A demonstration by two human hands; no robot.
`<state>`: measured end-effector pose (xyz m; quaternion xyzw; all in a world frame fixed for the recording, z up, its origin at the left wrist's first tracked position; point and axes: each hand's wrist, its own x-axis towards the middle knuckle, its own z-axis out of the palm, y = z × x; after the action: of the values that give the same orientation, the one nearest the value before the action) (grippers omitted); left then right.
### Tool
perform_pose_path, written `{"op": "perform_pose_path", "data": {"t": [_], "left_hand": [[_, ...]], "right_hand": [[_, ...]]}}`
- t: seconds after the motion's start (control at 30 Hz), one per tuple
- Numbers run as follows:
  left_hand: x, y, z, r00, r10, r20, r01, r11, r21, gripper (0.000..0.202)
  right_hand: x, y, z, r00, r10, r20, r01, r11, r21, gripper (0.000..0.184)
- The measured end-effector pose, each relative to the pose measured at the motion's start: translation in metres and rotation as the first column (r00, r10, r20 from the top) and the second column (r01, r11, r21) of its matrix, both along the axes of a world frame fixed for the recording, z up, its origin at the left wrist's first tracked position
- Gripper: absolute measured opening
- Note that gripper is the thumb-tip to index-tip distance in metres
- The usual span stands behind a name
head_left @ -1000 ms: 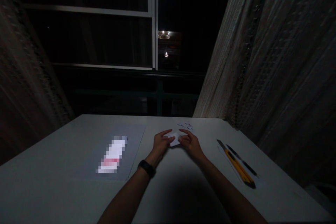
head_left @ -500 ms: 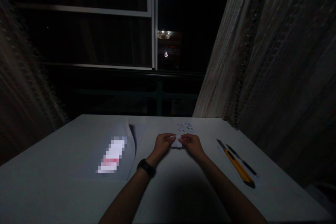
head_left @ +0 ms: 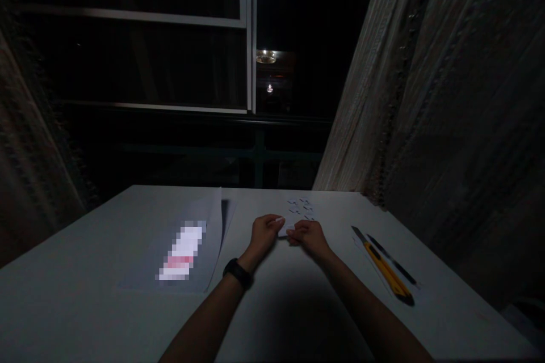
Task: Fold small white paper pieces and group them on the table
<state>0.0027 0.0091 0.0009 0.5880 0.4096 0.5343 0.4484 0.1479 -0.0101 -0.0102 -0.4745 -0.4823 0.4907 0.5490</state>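
Note:
A small white piece of paper (head_left: 286, 229) is held between my two hands over the middle of the table. My left hand (head_left: 264, 232) pinches its left side between thumb and fingers; a dark band circles that wrist. My right hand (head_left: 310, 236) has its fingers curled in and closed on the right side of the paper. Just beyond my hands lie several small white paper pieces (head_left: 293, 211) with dark marks, set out in rows. Dim light hides the finer detail of the paper and of the marks.
To the left, paper sheets (head_left: 140, 272) lie with one edge curled up, under a blurred-out patch. A yellow utility knife (head_left: 385, 269) with its blade out and a dark pen (head_left: 394, 261) lie on the right. Curtains (head_left: 357, 96) and a dark window stand behind the white table (head_left: 85, 306).
My right hand's fingers have curled further in and shifted slightly on the paper. The raised sheet edge at left stands straighter. Another marked piece now shows beyond my right hand.

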Motion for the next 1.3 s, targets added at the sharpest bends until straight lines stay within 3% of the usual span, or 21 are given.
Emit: {"op": "perform_pose_path", "data": {"t": [0.27,0.4,0.53,0.77,1.0,1.3], "left_hand": [[0.004,-0.006,0.01,0.975,-0.074,0.208,0.103,0.985,-0.136,0.044],[0.003,-0.003,0.007,0.976,-0.078,0.203,0.105,0.986,-0.128,0.04],[0.0,0.002,0.003,0.992,-0.036,0.119,0.046,0.996,-0.079,0.036],[-0.001,0.001,0.003,0.993,-0.007,0.12,0.015,0.998,-0.068,0.038],[0.0,0.0,0.002,0.982,-0.084,0.167,0.104,0.988,-0.113,0.039],[0.001,-0.001,0.0,0.987,-0.04,0.158,0.062,0.989,-0.135,0.034]], "right_hand": [[0.0,-0.002,0.003,0.988,-0.001,-0.152,-0.011,0.997,-0.079,0.029],[-0.006,-0.008,0.004,0.964,0.053,-0.262,-0.086,0.989,-0.116,0.025],[-0.011,-0.012,0.003,0.962,0.145,-0.233,-0.176,0.977,-0.117,0.024],[-0.011,-0.012,0.003,0.965,0.147,-0.217,-0.175,0.978,-0.118,0.021],[-0.011,-0.012,0.003,0.966,0.143,-0.214,-0.17,0.979,-0.114,0.02],[-0.012,-0.016,0.002,0.975,0.167,-0.147,-0.182,0.979,-0.097,0.027]]}}
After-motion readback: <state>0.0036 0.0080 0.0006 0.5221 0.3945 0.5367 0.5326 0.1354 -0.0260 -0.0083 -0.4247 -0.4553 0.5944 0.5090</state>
